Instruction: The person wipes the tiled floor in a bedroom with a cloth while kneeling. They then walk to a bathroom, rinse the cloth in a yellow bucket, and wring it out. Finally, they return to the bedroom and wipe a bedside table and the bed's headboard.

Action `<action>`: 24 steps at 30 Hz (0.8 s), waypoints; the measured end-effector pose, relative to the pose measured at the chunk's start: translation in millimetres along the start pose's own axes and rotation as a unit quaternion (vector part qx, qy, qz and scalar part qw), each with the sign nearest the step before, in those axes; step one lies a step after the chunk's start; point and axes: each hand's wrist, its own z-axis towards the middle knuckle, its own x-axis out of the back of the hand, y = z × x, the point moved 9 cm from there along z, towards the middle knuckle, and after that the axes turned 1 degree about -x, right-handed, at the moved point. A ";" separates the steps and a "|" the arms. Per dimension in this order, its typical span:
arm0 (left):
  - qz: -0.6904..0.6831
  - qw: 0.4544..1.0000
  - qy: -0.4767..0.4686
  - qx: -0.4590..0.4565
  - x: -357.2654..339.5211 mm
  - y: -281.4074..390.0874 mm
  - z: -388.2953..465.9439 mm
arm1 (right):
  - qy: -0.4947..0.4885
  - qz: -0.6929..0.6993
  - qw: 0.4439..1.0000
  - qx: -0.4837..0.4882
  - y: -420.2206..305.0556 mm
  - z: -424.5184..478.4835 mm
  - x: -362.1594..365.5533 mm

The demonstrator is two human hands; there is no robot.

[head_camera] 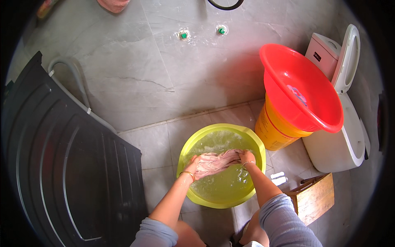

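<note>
A yellow-green plastic basin point(213, 202) sits on the tiled floor in front of me, holding soapy-looking water point(216, 190). Stretched across it just at the water is a wet pink cloth point(214, 163), twisted and creased. My left hand point(193, 166) grips the cloth's left end near the basin's left wall. At the other end, close to the right rim, my right hand point(247, 157) has its fingers closed on the bunched fabric. Bracelets circle both wrists, and the sleeves are pushed up to the elbows.
A red plastic basin point(308, 83) rests tilted on a yellow bucket point(271, 129) to the right. Behind them stands a white toilet point(331, 151) with its lid raised. A wooden stool point(314, 197) lies near my right arm. A dark ribbed appliance panel point(86, 163) and a grey hose point(81, 80) occupy the left.
</note>
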 end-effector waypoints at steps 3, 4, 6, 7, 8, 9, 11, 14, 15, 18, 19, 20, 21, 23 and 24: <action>0.062 0.997 0.034 -0.043 4.1 3.1 -11.2 | 0.034 -0.352 0.927 0.126 -30.5 -28.0 -54.7; 0.075 0.995 0.037 -0.047 3.6 3.8 -15.3 | -0.036 -0.433 0.874 0.219 -54.2 -54.6 -91.1; 0.092 0.994 0.034 -0.049 2.4 0.6 -15.7 | -0.129 -0.451 0.825 0.316 -63.8 -93.4 -118.4; 0.098 0.993 0.032 -0.051 1.4 4.6 -20.5 | -0.150 -0.394 0.845 0.328 -60.5 -97.8 -115.0; 0.085 0.995 0.010 -0.046 -3.0 6.1 -30.0 | -0.171 -0.337 0.862 0.338 -57.7 -99.6 -111.3; 0.071 0.997 -0.001 -0.040 -9.3 9.0 -30.5 | -0.166 -0.332 0.885 0.282 -42.3 -79.5 -105.0; 0.045 0.998 -0.031 -0.020 -26.0 7.8 -28.0 | -0.156 -0.318 0.922 0.156 -7.8 -33.8 -94.1; -0.006 1.000 0.012 0.008 -24.9 8.5 -36.3 | -0.165 -0.115 0.945 0.256 -106.5 -49.9 -37.5; -0.029 0.999 0.030 0.017 -22.5 9.9 -41.1 | -0.152 -0.053 0.942 0.294 -149.6 -77.1 -6.6; -0.178 0.979 -0.035 0.096 -36.2 9.4 -40.8 | -0.185 0.119 0.912 0.347 -219.3 -147.7 59.1; -0.196 0.974 -0.056 0.098 -30.6 10.3 -34.6 | -0.188 0.178 0.896 0.362 -238.2 -170.8 78.0; -0.163 0.981 -0.100 0.029 -43.4 28.0 -41.1 | -0.205 0.211 0.877 0.380 -246.6 -184.8 88.4; -0.131 0.981 -0.140 -0.042 -54.4 44.5 -51.0 | -0.223 0.245 0.855 0.399 -253.3 -198.2 96.6; -0.165 0.958 -0.199 -0.126 -45.3 63.3 -24.2 | -0.296 0.337 0.801 0.396 -269.7 -229.3 105.5; -0.148 0.953 -0.222 -0.146 -48.8 68.9 -23.6 | -0.308 0.371 0.780 0.399 -271.4 -236.4 111.3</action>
